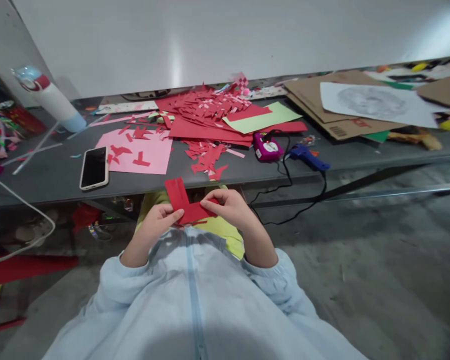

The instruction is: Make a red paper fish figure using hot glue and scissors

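Note:
Over my lap, in front of the table edge, both hands hold a red paper piece (189,211) bent or joined into an L shape. My left hand (158,220) pinches its lower left corner, thumb on top. At its right end, my right hand (228,204) grips the paper between thumb and fingers. The upper arm of the L shows lengthwise slits or folds. A thin red strip (200,222) lies just below it. Red scraps (208,159) and a pink sheet (153,157) with cut red pieces lie on the table beyond my hands.
A phone (94,168) lies near the table's front edge. Behind are a heap of red paper (210,107) and a light green sheet (264,117). To the right are a magenta box (267,148), a blue glue gun (309,157) with a hanging cord, and cardboard (311,100). A bottle (54,102) leans left.

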`<state>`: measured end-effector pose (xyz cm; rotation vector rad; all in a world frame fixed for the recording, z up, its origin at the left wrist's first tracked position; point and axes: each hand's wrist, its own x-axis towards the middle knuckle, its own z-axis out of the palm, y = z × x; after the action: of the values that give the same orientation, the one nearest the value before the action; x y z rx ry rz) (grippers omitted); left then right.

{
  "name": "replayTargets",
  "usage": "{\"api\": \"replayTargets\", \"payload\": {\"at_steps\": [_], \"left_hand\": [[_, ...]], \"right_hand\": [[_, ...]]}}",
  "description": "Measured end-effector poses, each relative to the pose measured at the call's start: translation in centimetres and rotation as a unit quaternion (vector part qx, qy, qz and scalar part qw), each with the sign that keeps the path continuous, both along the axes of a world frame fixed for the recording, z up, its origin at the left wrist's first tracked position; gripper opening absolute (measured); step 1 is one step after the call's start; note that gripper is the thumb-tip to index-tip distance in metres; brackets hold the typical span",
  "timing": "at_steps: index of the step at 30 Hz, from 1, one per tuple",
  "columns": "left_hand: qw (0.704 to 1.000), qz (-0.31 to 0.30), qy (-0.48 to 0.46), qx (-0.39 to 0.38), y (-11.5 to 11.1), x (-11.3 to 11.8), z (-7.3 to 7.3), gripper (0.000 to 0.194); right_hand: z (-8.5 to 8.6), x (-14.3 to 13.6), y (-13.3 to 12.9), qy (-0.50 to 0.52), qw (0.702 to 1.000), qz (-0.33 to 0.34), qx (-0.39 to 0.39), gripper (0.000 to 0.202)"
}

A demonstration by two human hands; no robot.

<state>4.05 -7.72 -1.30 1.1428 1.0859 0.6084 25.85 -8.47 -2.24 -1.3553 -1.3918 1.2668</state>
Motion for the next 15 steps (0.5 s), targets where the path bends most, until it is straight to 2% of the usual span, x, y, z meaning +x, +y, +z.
{"api": "replayTargets", "payload": {"at_steps": [3,6,11,15], "left_hand": [[1.0,-0.009,0.006,-0.004,0.0,0.1,-0.2,0.056],[1.0,0.017,0.0,0.006,-0.3,-0.7,-0.2,0.053],[0.997,0.08,-0.019,0.01,-1.4,-3.1,0.2,0.048],[0.99,0.131,-0.048,0.003,-2.3,-5.1,0.6,0.052]], "right_hand": [[-0.5,0.7,-0.1,0.026,1.0,-0.007,-0.017,0.037],[-0.4,0.5,0.1,0.044,0.999,0.008,-0.01,0.037],[0.5,-1.8,1.4,0.057,0.997,0.058,-0.003,0.04],[1.1,-4.0,2.9,0.054,0.996,0.065,0.008,0.046]]}}
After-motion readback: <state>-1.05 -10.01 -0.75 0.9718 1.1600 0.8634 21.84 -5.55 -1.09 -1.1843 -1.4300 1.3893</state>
